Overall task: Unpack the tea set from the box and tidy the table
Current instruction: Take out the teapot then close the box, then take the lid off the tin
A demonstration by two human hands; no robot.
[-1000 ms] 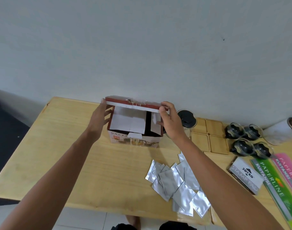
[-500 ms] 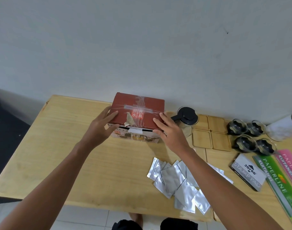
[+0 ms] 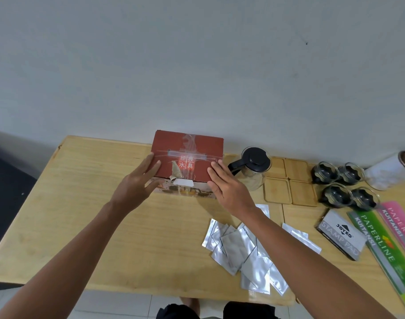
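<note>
The light is soft and even. The foil packets (image 3: pixel 243 252) shine bright. The counter (image 3: pixel 81 203) edges bend near the corners.

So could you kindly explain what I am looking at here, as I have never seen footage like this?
There is no machine here: a person wears one camera on the head, looking forward and down, so you see their own two bare arms. The left hand and right hand rest open against the closed red box, one at each side; neither grips it. On the wooden table to the right stand a glass pot with a black lid, four wooden coasters and four glass cups. Nearer the person lie silver sachets, a stamp pad and receipt books.
</note>
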